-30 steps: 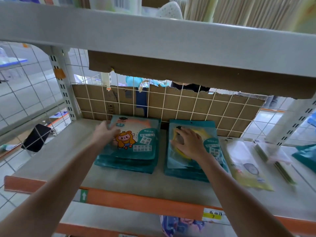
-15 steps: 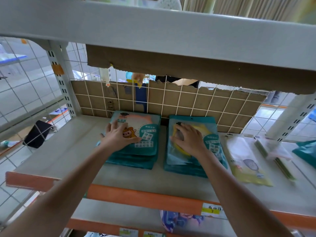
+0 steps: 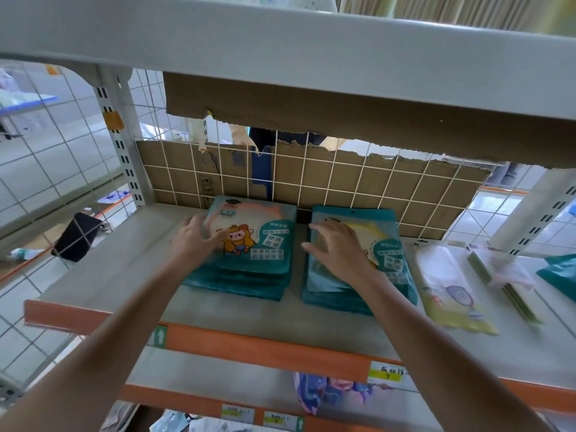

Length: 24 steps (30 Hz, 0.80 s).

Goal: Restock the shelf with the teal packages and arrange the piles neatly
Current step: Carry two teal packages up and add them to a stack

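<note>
Left hand [image 3: 199, 241]: fingers straight against the left edge of the left teal pile [image 3: 258, 254], thumb on the top package (blurred, no clear pinch). Right hand [image 3: 339, 249]: spread flat on the right teal pile [image 3: 392, 266]. Both piles sit mid-frame on the shelf [image 3: 124, 269], side by side with a gap between them. A yellow package [image 3: 448, 291] lies to their right.

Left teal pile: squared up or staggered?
Staggered. The top package sits further back than the lower packages, whose front edges step out toward the shelf front. The left hand touches its left side.
</note>
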Each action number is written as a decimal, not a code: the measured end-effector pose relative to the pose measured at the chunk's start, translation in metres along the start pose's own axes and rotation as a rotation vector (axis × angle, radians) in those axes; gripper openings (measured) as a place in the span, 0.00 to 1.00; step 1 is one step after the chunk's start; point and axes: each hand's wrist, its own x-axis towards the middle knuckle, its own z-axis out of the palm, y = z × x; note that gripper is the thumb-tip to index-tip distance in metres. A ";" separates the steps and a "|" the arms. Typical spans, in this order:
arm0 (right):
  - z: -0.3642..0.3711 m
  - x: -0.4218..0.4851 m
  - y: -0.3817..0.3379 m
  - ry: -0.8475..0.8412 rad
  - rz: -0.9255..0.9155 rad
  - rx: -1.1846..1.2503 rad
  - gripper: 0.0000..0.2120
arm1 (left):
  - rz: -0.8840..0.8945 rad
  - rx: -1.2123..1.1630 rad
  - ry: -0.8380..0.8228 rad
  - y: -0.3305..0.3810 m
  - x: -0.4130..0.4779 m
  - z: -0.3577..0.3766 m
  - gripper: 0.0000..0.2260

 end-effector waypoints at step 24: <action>-0.001 0.004 -0.045 -0.464 0.058 0.020 0.39 | -0.106 -0.390 -0.264 -0.015 -0.006 -0.014 0.32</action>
